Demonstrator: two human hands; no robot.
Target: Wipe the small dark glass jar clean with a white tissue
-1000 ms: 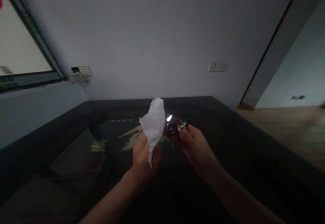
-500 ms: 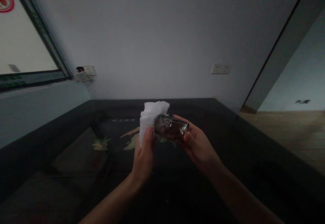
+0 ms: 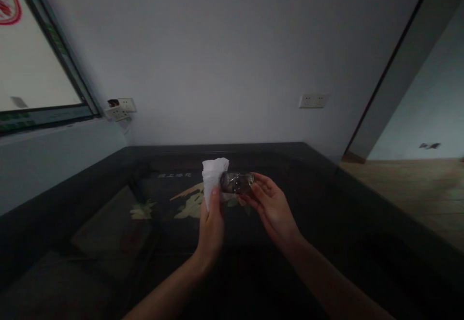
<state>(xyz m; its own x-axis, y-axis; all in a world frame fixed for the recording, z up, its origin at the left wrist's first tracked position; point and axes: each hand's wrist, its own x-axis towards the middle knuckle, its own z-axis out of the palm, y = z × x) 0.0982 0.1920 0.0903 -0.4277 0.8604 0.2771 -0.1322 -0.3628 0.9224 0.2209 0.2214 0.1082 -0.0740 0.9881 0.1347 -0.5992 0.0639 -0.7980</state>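
Observation:
Over the dark tabletop (image 3: pixel 232 262), my left hand (image 3: pixel 210 223) is closed on a folded white tissue (image 3: pixel 214 172), its thumb pressed across the front. The tissue's ruffled edge fans out upward. Beside it, lying roughly level, is a small, dark, shiny packet (image 3: pixel 236 183) that looks like clear plastic film. My right hand (image 3: pixel 274 209) grips the packet's right end between thumb and fingers. The packet's left end meets the tissue and my left fingers; whether it goes behind the tissue I cannot tell.
A pale wall rises behind the table, with a double socket (image 3: pixel 313 101) on it. More sockets (image 3: pixel 119 112) sit at the left corner below a window frame (image 3: pixel 54 112). Pale flower decoration (image 3: pixel 190 207) shows on the tabletop. Wooden flooring (image 3: pixel 409 184) lies to the right.
The packet has turned from tilted to nearly level, and my right hand has shifted slightly left. The tissue's top sits lower and looks narrower. The view has shifted a little.

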